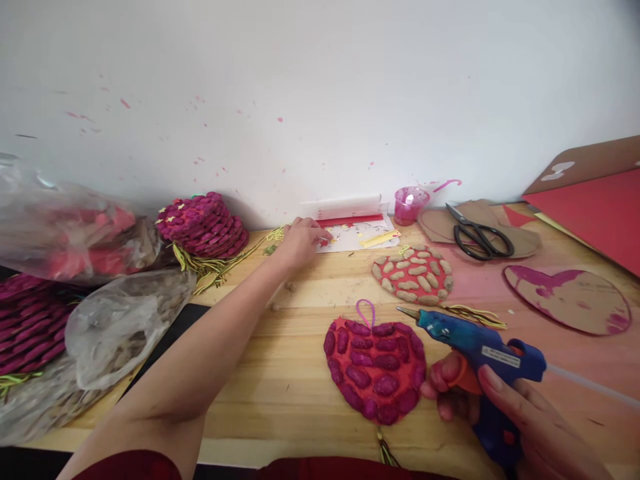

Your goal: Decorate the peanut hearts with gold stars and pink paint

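My right hand [505,400] is wrapped round a blue hot glue gun [480,347], with fingers at its orange trigger. Its nozzle points left, above a heart [375,370] covered in magenta-painted peanuts. That heart has a pink loop on top, a red star at its upper left and a tassel below. At the back of the table my left hand [304,241] reaches to the left end of a white paper [353,237] scattered with small red and yellow pieces. Its fingers are bent together by a small red piece; whatever is between the fingertips is hidden.
Behind lies a heart with unpainted peanuts [415,275]. Scissors [483,240], a pink-stained cup [409,205] and a cardboard heart [570,300] are to the right. Stacked painted hearts [205,227] and plastic bags [125,327] crowd the left. Red sheets [590,207] lean at far right.
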Available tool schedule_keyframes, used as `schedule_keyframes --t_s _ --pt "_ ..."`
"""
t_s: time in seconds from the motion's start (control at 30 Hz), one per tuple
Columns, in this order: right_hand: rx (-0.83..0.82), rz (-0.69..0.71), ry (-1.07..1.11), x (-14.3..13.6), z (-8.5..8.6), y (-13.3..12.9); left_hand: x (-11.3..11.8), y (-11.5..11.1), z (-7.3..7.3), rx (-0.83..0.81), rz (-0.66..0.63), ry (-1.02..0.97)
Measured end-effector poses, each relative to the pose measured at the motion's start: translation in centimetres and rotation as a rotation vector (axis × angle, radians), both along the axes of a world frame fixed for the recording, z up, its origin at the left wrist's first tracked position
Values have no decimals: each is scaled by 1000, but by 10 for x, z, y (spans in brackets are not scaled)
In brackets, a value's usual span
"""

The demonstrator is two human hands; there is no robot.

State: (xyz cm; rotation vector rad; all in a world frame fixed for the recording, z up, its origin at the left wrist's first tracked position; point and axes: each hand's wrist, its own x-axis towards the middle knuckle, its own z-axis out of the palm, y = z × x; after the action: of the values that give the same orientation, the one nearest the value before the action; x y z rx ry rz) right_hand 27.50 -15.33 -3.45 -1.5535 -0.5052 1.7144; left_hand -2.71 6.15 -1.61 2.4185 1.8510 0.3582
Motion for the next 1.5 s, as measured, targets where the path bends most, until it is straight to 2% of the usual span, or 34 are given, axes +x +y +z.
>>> schedule_keyframes --t_s 0.1,0.27,0.43,0.53,0.7,0.97,1.13,1.37,1.5 --pt "13 0 5 0 1 1 3 0 1 39 5 -53" --pt "70 25 36 5 -10 -1 4 3 -1 23 -26 -10" --pt "99 25 62 5 -16 -4 8 13 -3 111 42 -21" --pt "113 33 70 6 -16 -4 19 25 -3 117 -6 -7" --pt "47 77 78 6 -14 -4 33 39 -10 105 -56 67" --pt "120 115 62 7 -16 -5 30 28 -4 72 12 -14" --pt "134 133 57 7 -14 -3 31 20 -1 46 -45 42" --pt "160 89 147 13 -36 -13 19 9 -5 100 -107 3" --pt "186 87 178 11 -34 -13 9 9 -9 132 -70 17"
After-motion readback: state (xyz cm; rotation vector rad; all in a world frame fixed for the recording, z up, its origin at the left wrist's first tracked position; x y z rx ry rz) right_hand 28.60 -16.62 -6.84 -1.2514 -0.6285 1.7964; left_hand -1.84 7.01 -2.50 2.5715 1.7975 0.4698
